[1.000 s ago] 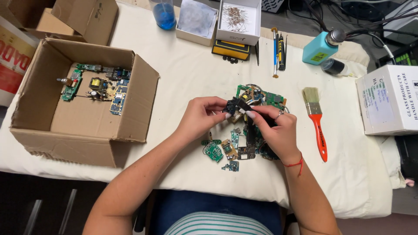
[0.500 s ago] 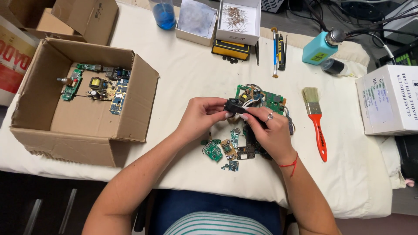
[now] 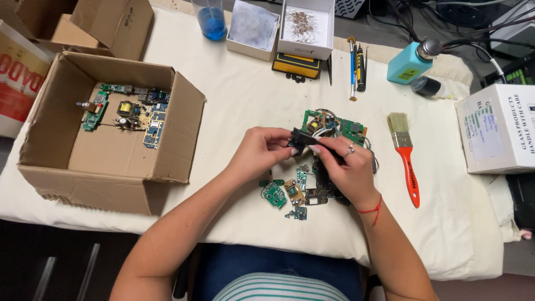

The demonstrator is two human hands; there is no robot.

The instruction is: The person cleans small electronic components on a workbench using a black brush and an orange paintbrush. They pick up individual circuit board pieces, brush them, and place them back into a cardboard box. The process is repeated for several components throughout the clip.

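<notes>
Both our hands, left hand [image 3: 257, 151] and right hand [image 3: 346, 167], pinch a small black part [image 3: 298, 140] at frame centre. They have barely shifted; we keep working it above the circuit boards [image 3: 295, 192]

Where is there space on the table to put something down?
Bare cloth lies between the cardboard box and the hands, and right of the paintbrush. It is crowded around the circuit boards and along the table's far edge.

Both forearms are bare, with no sleeves in view. The right hand [image 3: 348, 167] wears a silver ring on one finger, and a thin red string bracelet [image 3: 372, 208] circles its wrist. The left hand [image 3: 257, 151] wears nothing. A green-and-white striped top [image 3: 276, 287] and dark blue trousers [image 3: 262, 260] show below.
</notes>
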